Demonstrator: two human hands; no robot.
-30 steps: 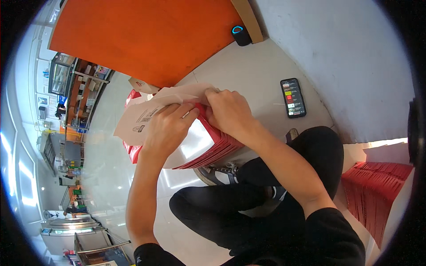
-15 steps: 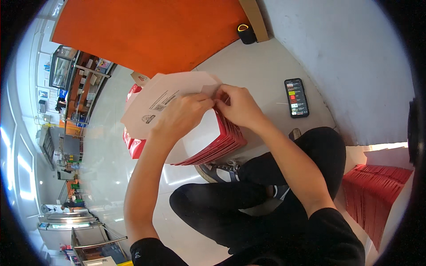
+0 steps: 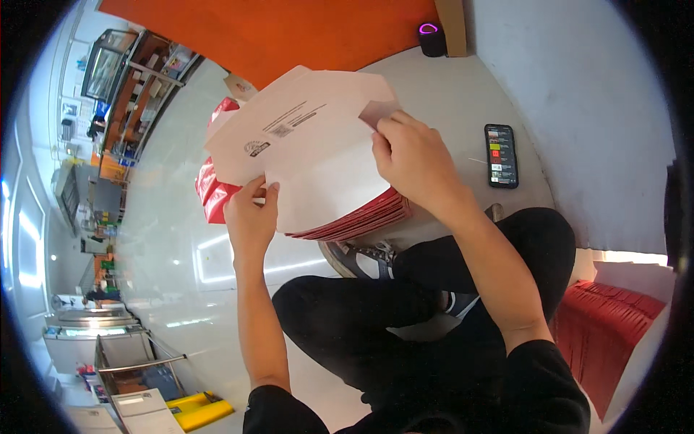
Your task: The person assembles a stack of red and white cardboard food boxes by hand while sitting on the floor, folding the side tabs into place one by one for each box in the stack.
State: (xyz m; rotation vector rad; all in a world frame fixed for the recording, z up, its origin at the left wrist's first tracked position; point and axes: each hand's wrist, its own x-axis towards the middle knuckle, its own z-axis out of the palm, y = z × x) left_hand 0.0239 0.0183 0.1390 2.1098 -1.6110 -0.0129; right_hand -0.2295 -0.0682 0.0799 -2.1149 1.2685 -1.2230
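Note:
A pale flat cardboard carton blank (image 3: 303,126), printed with dark lines, a square code and a round emblem, lies tilted over a stack of red-edged cartons (image 3: 361,219). At its near left corner my left hand (image 3: 249,213) is closed, thumb and fingertips at the edge. My right hand (image 3: 418,155) pinches the right end, where a small greyish flap (image 3: 377,113) is folded over. The fingertips of the right hand are partly hidden behind its knuckles.
Red glossy packs (image 3: 211,192) lie left of the stack. A phone (image 3: 502,155) and a black speaker (image 3: 432,40) rest on the floor, near an orange panel (image 3: 289,32) and a pale wall (image 3: 571,108). More red cartons (image 3: 603,325) stand at right, beside my crossed legs.
My hands have moved apart: the left went down and left to the near corner, the right moved right along the blank. More of the blank's face shows, and the view has shifted.

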